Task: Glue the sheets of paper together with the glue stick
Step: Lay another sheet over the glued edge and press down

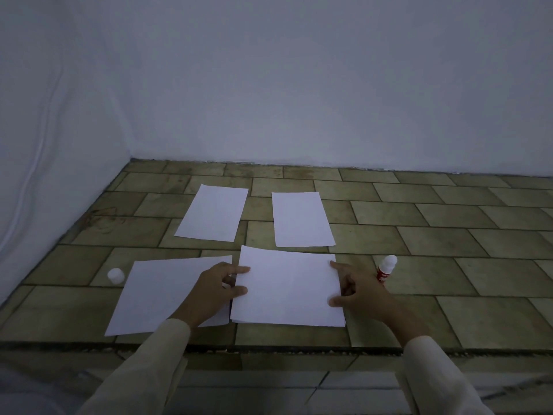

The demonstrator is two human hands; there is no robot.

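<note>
Sleeves: two pale cream sleeves [155,354] reach in from the bottom edge toward the middle sheet.
Middle sheet: a white sheet of paper [287,290] lies on the tiled floor [449,244]; a second edge shows under its near side, so it seems to rest on another sheet.
Left hand: the left hand [214,290] pinches the middle sheet's left edge, thumb on top, other fingers beneath.
Right hand: the right hand [357,290] holds the middle sheet's right edge, forefinger and thumb pressed flat on the paper.
Left sheet: a white sheet [161,295] lies just left of the middle sheet, partly under the left wrist.
Cap: a small white cap [115,275] stands left of that sheet.
Glue stick: a red glue stick [386,269] with a white tip stands just right of the middle sheet, behind the right hand; its white lettering is too blurred to read.
Far sheets: two white sheets, one [212,212] and another [302,218], lie beyond the middle sheet, side by side and apart.
Wall: a plain white wall [299,85] rises behind them.
</note>
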